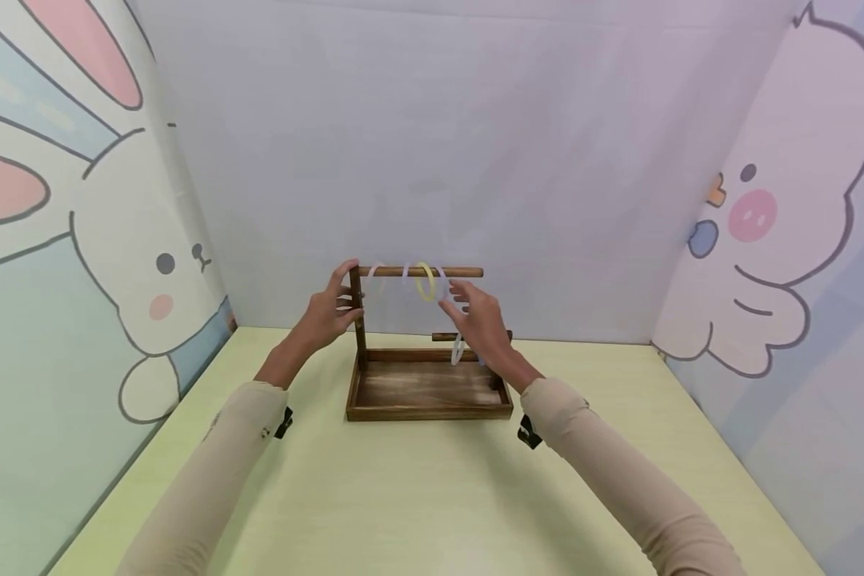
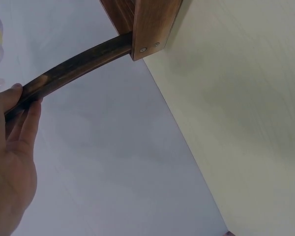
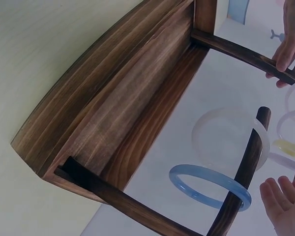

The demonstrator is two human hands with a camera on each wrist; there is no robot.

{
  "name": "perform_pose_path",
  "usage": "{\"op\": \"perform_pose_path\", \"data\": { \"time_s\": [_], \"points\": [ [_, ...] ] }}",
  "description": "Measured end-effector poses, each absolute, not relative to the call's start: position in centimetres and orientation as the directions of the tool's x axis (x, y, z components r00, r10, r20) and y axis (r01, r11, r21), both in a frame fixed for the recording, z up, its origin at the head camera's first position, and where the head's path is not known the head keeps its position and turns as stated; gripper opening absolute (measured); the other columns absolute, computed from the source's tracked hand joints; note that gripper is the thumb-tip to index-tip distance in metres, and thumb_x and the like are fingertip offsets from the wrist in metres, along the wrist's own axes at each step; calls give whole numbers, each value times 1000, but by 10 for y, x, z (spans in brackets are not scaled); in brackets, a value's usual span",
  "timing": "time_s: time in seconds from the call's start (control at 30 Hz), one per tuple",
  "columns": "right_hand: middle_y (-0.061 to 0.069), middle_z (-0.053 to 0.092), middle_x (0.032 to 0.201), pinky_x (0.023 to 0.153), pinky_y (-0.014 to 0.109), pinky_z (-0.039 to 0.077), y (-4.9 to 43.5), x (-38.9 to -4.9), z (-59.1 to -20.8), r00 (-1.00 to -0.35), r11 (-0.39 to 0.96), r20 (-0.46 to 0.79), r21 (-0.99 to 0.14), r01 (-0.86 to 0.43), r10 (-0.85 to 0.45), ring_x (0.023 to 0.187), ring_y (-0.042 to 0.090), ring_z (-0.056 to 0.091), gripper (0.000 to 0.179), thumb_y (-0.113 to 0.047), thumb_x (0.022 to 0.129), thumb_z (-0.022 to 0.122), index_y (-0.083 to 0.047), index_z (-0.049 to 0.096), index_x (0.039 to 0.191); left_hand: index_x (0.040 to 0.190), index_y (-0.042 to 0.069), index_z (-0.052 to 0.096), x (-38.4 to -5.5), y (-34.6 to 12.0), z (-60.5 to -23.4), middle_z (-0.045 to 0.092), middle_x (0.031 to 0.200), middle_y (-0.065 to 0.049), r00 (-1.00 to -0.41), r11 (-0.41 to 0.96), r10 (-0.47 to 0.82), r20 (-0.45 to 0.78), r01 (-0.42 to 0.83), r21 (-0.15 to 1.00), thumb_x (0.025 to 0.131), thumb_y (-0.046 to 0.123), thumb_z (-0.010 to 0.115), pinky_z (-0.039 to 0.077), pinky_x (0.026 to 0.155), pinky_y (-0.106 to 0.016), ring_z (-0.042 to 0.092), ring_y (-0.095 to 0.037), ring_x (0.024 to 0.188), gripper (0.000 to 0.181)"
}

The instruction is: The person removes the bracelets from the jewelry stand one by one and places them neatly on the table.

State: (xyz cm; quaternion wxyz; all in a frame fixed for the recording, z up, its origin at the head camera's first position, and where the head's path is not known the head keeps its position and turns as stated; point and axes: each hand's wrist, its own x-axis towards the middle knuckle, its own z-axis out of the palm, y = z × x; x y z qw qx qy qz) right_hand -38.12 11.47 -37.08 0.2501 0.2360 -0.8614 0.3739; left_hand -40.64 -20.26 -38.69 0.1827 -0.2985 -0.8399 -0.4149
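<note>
In the head view a wooden bangle stand (image 1: 361, 340) has an upper bar (image 1: 468, 273) and a shorter lower bar (image 1: 441, 337). My left hand (image 1: 324, 316) grips the upright post (image 2: 78, 64) near its top, thumb on one side and fingers on the other. A pale bangle (image 1: 371, 274), a lavender bangle (image 1: 406, 276), a yellow bangle (image 1: 432, 286) and another lavender bangle hang from the upper bar. Beside that last one is my right hand (image 1: 482, 324), thumb and fingers apart. A whitish bangle (image 1: 454, 356) and a blue bangle (image 3: 175, 178) hang on the lower bar.
The stand's shallow tray (image 1: 425, 414) rests on a pale yellow-green table (image 1: 403, 496). Behind it rises a plain light cloth wall (image 1: 432, 160). Side walls carry a printed rabbit (image 1: 130, 240) and a printed chick (image 1: 785, 192).
</note>
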Motion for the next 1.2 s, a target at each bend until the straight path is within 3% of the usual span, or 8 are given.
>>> {"op": "perform_pose_path", "data": {
  "time_s": [0.23, 0.4, 0.67, 1.0, 1.2],
  "points": [
    [15, 72, 126, 90, 40, 62, 112, -382, -369, -758, 606, 623, -533, -591, -192, 109, 27, 72, 41, -23, 101, 72, -4, 64, 136, 163, 20, 19, -405, -199, -386, 67, 124, -27, -759, 479, 349, 549, 649, 591, 91, -12, 72, 61, 91, -45, 70, -40, 113, 94],
    [16, 74, 120, 86, 36, 63, 112, -383, -370, -749, 589, 641, -543, -598, -170, 106, 25, 74, 38, -20, 100, 73, -2, 65, 133, 163, 26, 18, -407, -198, -387, 67, 124, -27, -764, 487, 349, 543, 643, 592, 92, -11, 71, 61, 92, -45, 70, -39, 113, 96],
    [16, 76, 115, 84, 37, 64, 107, -386, -371, -720, 532, 679, -560, -636, -145, 104, 25, 75, 34, -16, 98, 75, -2, 68, 129, 163, 22, 17, -408, -201, -388, 67, 124, -29, -753, 481, 354, 554, 655, 583, 92, -12, 71, 61, 91, -46, 70, -40, 111, 96],
    [19, 77, 110, 84, 40, 64, 106, -386, -369, -718, 495, 688, -591, -637, -103, 98, 29, 77, 31, -8, 98, 73, 2, 69, 127, 163, 20, 17, -407, -202, -389, 67, 123, -27, -758, 486, 349, 551, 649, 586, 92, -12, 71, 61, 91, -46, 70, -40, 111, 95],
    [19, 76, 112, 77, 36, 65, 112, -386, -368, -744, 481, 662, -625, -615, -91, 99, 30, 76, 31, -9, 100, 72, 3, 68, 128, 162, 26, 16, -405, -201, -385, 67, 123, -27, -761, 494, 356, 542, 646, 583, 92, -12, 71, 61, 91, -46, 70, -40, 111, 97]
  ]
}}
